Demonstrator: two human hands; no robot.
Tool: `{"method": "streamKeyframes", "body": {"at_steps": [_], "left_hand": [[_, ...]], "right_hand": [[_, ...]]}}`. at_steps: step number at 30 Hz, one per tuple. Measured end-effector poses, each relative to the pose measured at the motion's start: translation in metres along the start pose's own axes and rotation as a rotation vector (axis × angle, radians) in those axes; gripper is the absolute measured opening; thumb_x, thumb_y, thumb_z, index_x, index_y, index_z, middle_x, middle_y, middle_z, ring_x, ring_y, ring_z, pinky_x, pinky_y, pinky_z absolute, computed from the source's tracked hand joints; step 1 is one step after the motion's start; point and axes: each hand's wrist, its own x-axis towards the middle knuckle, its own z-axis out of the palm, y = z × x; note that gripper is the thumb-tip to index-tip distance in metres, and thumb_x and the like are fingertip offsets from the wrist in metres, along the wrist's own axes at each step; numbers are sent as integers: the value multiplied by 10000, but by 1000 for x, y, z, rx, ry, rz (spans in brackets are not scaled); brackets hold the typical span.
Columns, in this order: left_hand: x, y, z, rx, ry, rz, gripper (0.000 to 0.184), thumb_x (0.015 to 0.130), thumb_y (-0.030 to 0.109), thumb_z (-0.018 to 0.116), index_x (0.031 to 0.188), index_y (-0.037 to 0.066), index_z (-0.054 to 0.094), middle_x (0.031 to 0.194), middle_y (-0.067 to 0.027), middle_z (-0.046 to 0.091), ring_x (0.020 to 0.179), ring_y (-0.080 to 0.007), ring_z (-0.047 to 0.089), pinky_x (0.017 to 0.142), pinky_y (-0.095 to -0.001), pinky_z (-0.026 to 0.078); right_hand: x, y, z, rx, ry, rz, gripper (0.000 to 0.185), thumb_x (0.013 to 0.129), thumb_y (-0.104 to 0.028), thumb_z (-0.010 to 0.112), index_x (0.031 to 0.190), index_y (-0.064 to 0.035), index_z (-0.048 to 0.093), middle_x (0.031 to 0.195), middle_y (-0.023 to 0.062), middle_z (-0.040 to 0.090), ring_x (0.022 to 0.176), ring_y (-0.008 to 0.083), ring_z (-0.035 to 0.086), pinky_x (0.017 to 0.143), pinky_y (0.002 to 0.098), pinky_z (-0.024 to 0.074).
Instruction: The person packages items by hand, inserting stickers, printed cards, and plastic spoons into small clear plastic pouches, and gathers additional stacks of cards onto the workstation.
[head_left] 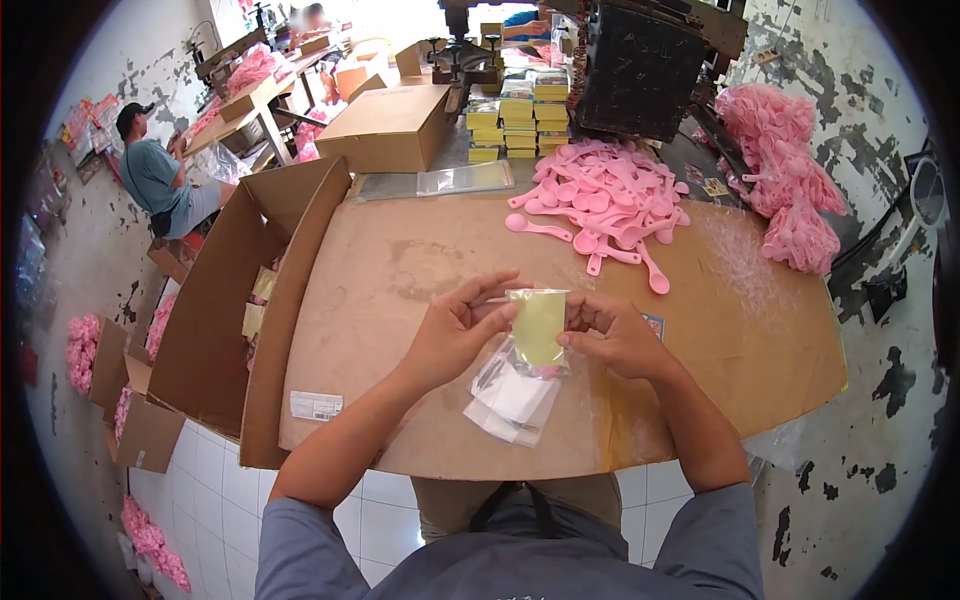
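In front of me, a small clear plastic bag with a yellow-green card [540, 328] in it is held up between both hands. My left hand [468, 328] pinches its left edge with thumb and fingers. At its right edge, my right hand [612, 332] is closed on the same bag. A bit of pink shows at the lower end; I cannot tell whether it is inside. Beneath lie several loose clear plastic bags [512, 405] on the cardboard-topped table [400, 330]. Partly hidden behind my right hand is a blue-edged card [654, 325].
A heap of pink spoons [610, 205] lies beyond my hands. Left stands a tall open carton [225, 300] with packets inside. Behind are stacked yellow card bundles [518, 115], a closed box [385, 125] and a dark machine [640, 75]. Bagged pink spoons [780, 160] sit right. A person [160, 170] sits far left.
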Motion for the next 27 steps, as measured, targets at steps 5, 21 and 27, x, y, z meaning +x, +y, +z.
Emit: {"method": "streamKeyframes", "body": {"at_steps": [5,21,27], "left_hand": [[-2,-4,-8,65,-181,-177,418,1015,152,702,1371,-35,588,1118,-94,726,980,-138,710,854,-299,604],[17,-4,-38,753,261,17,303,954,312,748,1144,77,756,1153,-73,727,984,-204,659,834,-360,518],[-3,-27,-5,1162,16,247,312,829,282,847,1024,52,767,930,-87,650,906,-221,642,789,-343,521]], "right_hand": [[-3,-1,-3,89,50,-27,393,968,-46,712,1337,30,600,1102,48,697,1005,98,657,859,268,528],[-33,-17,-89,-1022,298,141,356,807,-135,811,1129,-13,718,1062,135,672,967,287,662,866,405,535],[-35,-1,-99,-1097,221,180,316,755,-109,845,1028,-19,715,1072,136,642,1019,305,650,890,422,530]]}}
